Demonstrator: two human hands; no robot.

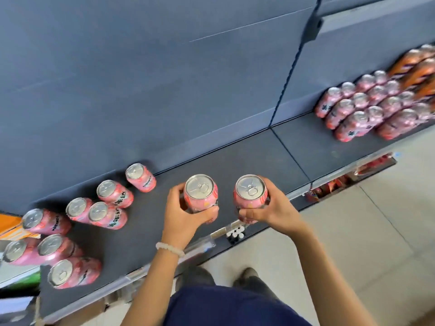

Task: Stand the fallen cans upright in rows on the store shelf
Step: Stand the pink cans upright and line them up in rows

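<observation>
Both hands are curled round pink cans over the dark grey shelf [247,158]. Left hand [186,215] grips one pink can [200,192] with fingers behind it and thumb across its front; right hand [270,208] grips a second pink can [250,196] the same way, just beside the first. Each can is upright, its silver lid and pull tab facing up, its pink wall printed with paler blotches. Left of the left hand, a loose group of matching cans [70,222] stands on the shelf, with dark lettering on their sides. Well beyond the right hand, more pink cans [362,107] stand packed in tight rows, blurred.
</observation>
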